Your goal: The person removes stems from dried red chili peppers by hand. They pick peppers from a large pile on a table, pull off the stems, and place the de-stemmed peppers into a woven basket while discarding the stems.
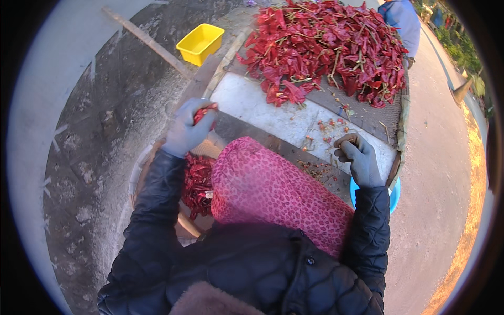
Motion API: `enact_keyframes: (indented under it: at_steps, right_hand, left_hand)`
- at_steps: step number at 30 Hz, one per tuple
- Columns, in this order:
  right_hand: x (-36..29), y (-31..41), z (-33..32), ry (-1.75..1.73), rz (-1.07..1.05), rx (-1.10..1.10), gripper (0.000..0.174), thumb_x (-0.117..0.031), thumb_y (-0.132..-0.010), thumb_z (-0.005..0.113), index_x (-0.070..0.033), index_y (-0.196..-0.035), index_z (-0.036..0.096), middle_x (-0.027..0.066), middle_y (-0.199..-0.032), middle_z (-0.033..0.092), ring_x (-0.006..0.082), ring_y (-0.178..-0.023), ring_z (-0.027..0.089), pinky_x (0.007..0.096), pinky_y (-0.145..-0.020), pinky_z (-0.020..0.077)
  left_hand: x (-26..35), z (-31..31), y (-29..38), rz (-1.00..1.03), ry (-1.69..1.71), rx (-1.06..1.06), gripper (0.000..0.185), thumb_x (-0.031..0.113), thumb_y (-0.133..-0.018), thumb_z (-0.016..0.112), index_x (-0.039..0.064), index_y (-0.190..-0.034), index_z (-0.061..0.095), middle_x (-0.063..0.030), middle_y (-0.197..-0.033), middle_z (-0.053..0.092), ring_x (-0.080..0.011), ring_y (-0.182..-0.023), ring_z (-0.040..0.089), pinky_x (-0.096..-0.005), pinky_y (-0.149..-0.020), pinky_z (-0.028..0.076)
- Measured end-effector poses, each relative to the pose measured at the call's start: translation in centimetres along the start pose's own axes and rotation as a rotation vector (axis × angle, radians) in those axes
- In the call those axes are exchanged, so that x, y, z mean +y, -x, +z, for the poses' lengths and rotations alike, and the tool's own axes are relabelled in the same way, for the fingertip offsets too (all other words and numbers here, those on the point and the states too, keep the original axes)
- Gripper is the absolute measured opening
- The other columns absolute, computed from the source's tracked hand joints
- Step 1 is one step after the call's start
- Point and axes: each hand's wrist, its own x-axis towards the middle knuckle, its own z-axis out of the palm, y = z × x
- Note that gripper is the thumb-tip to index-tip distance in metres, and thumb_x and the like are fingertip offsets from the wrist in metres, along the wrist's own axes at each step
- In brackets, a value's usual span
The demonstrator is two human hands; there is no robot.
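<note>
My gloved left hand [191,125] is closed around dried red chili peppers [200,115], held above the left edge of the tray. My gloved right hand [356,157] hovers over the near right part of a white board [271,103], its fingers curled. Whether a small stem is pinched in them is not clear. A large heap of dried red chilies with stems [323,43] covers the far part of the mesh tray [374,118]. Loose stem ends [328,128] are scattered on the board. Below my left forearm, more red chilies [197,185] lie in a basket [138,177].
A pink leopard-print cloth [271,193] covers my lap. Beneath my right wrist stands a blue bucket [395,193]. A yellow plastic basin [200,43] and a wooden pole [145,37] are at the far left. A person in blue [403,23] is beyond the heap.
</note>
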Motion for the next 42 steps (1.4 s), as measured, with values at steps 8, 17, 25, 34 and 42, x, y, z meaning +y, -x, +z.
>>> enact_keyframes:
  at_steps: [8, 17, 25, 34, 42]
  right_hand:
    - [0.5, -0.1, 1.4, 0.082, 0.054, -0.131, 0.018, -0.01, -0.098, 0.057, -0.003, -0.109, 0.069, 0.0022, -0.093, 0.069, 0.0106, -0.083, 0.063, 0.026, -0.074, 0.0507]
    - [0.9, 0.4, 0.7, 0.068, 0.034, -0.081, 0.017, -0.008, -0.097, 0.058, -0.002, -0.107, 0.07, 0.0002, -0.09, 0.066, 0.0086, -0.081, 0.058, 0.0254, -0.074, 0.0474]
    - [1.3, 0.3, 0.5, 0.1, 0.065, -0.076, 0.019, -0.009, -0.1, 0.055, -0.002, -0.11, 0.07, 0.0022, -0.092, 0.068, 0.0105, -0.079, 0.062, 0.0261, -0.075, 0.0517]
    - [2.8, -0.3, 0.1, 0.106, 0.041, -0.145, 0.018, -0.007, -0.099, 0.056, -0.002, -0.109, 0.069, 0.0029, -0.095, 0.067, 0.0112, -0.087, 0.063, 0.0257, -0.079, 0.0524]
    - [1.9, -0.7, 1.1, 0.067, 0.095, -0.08, 0.024, -0.008, -0.101, 0.055, -0.002, -0.122, 0.066, 0.0034, -0.093, 0.068, 0.0115, -0.085, 0.064, 0.0264, -0.076, 0.0528]
  left_hand:
    - [-9.1, -7.0, 10.8, -0.28, -0.471, -0.358, 0.06, 0.035, -0.094, 0.07, 0.007, -0.146, 0.058, -0.024, -0.154, 0.051, -0.0402, -0.144, 0.047, -0.0464, -0.12, 0.038]
    - [-17.8, -5.9, 20.8, -0.772, 0.882, 0.307, 0.058, 0.045, -0.104, 0.064, 0.003, -0.143, 0.053, -0.0129, -0.124, 0.065, -0.0245, -0.101, 0.069, -0.0341, -0.084, 0.061]
    - [-14.3, -2.6, 15.6, -0.912, 0.976, 0.282, 0.06, 0.064, -0.093, 0.07, 0.004, -0.102, 0.065, -0.0065, -0.08, 0.066, -0.0174, -0.065, 0.063, -0.0284, -0.06, 0.055]
    - [-13.9, -2.0, 6.9, -0.855, 0.632, -0.014, 0.054, 0.059, -0.102, 0.057, 0.006, -0.103, 0.067, -0.0055, -0.075, 0.066, -0.0175, -0.061, 0.061, -0.0307, -0.06, 0.053]
    - [-15.8, -2.0, 0.2, -0.805, 0.596, -0.075, 0.055, 0.053, -0.101, 0.06, 0.008, -0.133, 0.062, -0.0064, -0.092, 0.068, -0.0167, -0.068, 0.062, -0.0307, -0.061, 0.053]
